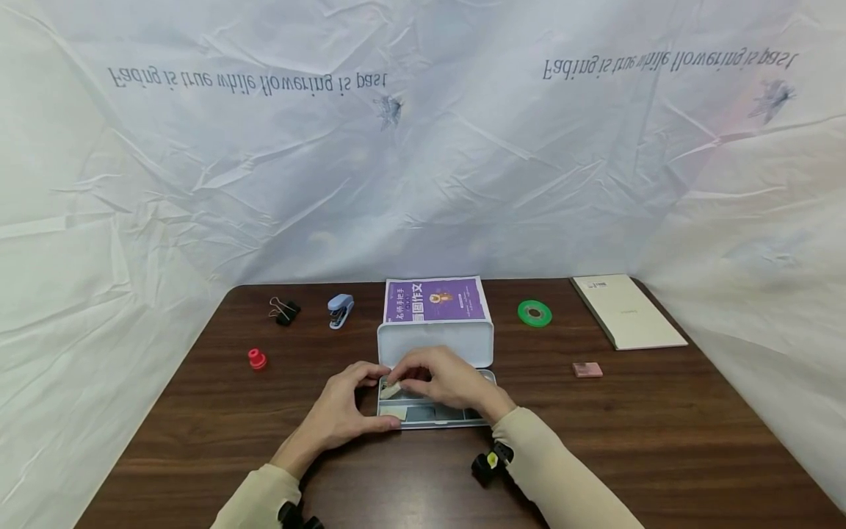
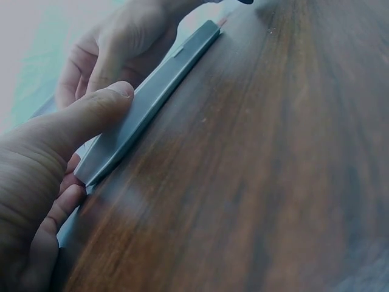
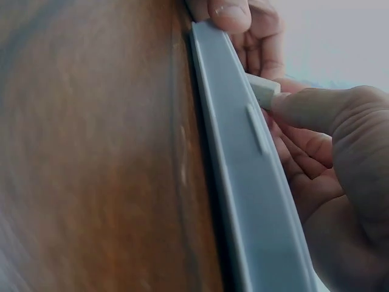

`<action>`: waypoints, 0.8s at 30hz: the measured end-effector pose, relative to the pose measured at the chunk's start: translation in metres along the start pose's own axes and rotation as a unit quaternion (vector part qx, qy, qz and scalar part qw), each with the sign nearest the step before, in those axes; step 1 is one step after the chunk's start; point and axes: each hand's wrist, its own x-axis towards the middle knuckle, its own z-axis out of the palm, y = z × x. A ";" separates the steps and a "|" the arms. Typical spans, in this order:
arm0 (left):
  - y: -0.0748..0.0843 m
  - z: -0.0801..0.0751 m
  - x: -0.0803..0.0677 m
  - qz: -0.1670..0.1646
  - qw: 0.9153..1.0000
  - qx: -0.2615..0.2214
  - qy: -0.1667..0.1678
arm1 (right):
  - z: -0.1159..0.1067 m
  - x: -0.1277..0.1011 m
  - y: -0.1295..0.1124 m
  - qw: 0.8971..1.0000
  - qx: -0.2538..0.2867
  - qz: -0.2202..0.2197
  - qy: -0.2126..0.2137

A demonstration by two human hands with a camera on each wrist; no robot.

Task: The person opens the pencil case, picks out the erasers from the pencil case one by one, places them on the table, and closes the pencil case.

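A grey-blue pencil case [image 1: 436, 424] lies on the table with its lid [image 1: 436, 342] raised at the back. My left hand [image 1: 340, 409] holds its left end, thumb on the front edge and fingers at the far corner. My right hand [image 1: 439, 376] reaches over the tray and pinches a small off-white block [image 3: 264, 91], like an eraser, between thumb and fingers at the left rear compartment. A pale flat piece [image 1: 394, 412] lies in the front left compartment. The right hand hides part of the tray.
Behind the lid lies a purple book [image 1: 436, 300]. A binder clip [image 1: 287, 314], a blue stapler [image 1: 340, 310] and a red cap-like piece [image 1: 257, 358] are at left. Right of the case are a green tape roll [image 1: 525, 314], a pink block [image 1: 587, 369] and a cream notebook [image 1: 628, 312].
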 end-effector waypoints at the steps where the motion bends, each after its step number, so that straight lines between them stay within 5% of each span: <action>1: 0.000 0.000 0.000 0.000 1.000 0.000 0.000 | 0.000 0.000 -0.001 1.000 0.006 0.003 0.000; 13: 0.002 0.000 -0.001 -0.009 1.000 -0.008 -0.001 | 0.009 0.002 -0.008 0.996 0.055 0.067 0.013; 24: 0.003 -0.001 0.000 -0.014 1.000 -0.003 -0.003 | 0.000 -0.001 -0.010 0.997 0.047 0.056 -0.001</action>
